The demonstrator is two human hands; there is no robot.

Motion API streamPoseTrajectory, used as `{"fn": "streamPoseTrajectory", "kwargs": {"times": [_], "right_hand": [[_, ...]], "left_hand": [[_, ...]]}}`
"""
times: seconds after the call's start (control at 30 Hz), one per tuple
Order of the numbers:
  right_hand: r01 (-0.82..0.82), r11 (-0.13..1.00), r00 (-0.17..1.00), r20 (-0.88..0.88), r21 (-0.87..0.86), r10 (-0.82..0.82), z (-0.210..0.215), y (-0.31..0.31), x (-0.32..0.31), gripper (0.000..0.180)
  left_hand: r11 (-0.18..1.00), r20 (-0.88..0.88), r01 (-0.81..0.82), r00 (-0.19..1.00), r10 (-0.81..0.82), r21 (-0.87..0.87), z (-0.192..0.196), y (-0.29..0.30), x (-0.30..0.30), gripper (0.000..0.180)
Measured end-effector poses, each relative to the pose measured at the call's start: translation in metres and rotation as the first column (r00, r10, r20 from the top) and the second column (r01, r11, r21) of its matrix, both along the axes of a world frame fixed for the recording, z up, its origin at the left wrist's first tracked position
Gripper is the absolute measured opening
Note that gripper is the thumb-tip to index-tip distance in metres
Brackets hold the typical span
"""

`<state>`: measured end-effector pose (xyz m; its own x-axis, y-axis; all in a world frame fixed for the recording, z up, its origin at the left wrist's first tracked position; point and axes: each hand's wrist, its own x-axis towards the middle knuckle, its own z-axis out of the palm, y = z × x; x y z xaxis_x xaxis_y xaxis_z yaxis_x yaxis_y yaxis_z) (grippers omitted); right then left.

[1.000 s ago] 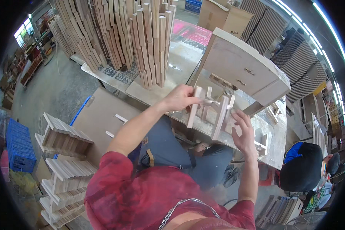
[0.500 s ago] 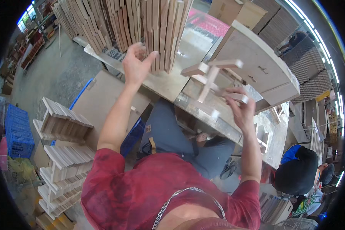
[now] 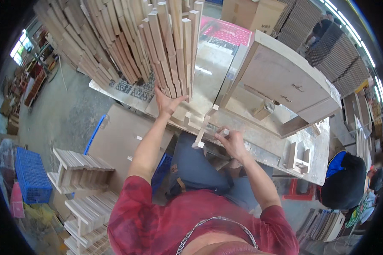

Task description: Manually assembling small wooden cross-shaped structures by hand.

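My left hand (image 3: 167, 103) is at the foot of an upright bundle of pale wooden strips (image 3: 168, 55), its thumb across the near side and its fingers around the left side. At the near edge of the workbench (image 3: 259, 146), my right hand (image 3: 233, 144) pinches one end of a small H-shaped wooden frame (image 3: 202, 131) made of square bars. The frame lies low, close to the edge and above my lap. A similar small frame (image 3: 299, 158) rests on the bench further right.
More strips (image 3: 115, 38) stand tightly packed at the back left. A large wooden panel frame (image 3: 289, 72) stands on the bench to the right, with a small block (image 3: 264, 109) beside it. Stacked slatted pieces (image 3: 83, 170) and a blue crate (image 3: 33, 174) are on my left.
My right hand has brought the small frame down and left to the bench edge. My left hand has moved from above the bench to the foot of the strips and closed around them.
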<state>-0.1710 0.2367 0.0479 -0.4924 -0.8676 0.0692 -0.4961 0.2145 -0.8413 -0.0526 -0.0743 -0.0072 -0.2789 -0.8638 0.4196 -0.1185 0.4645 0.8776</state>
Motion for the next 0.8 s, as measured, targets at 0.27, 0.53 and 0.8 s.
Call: {"fn": "streamPoseTrajectory", "kwargs": {"times": [0.27, 0.53, 0.8], "right_hand": [[-0.019, 0.999, 0.997, -0.074, 0.05, 0.023, 0.006, -0.039, -0.013, 0.028], [0.024, 1.0, 1.0, -0.019, -0.009, -0.024, 0.008, -0.086, -0.022, 0.027], [0.008, 1.0, 0.995, -0.095, -0.021, -0.01, -0.01, -0.124, -0.022, 0.031]], "left_hand": [[0.995, -0.006, 0.102, 0.995, -0.102, -0.018, 0.01, -0.033, -0.054, 0.131], [0.993, 0.025, 0.113, 0.993, -0.113, -0.014, 0.015, -0.064, -0.102, 0.137], [0.997, -0.098, 0.067, 0.993, -0.064, 0.026, -0.011, -0.093, -0.008, 0.101]]}}
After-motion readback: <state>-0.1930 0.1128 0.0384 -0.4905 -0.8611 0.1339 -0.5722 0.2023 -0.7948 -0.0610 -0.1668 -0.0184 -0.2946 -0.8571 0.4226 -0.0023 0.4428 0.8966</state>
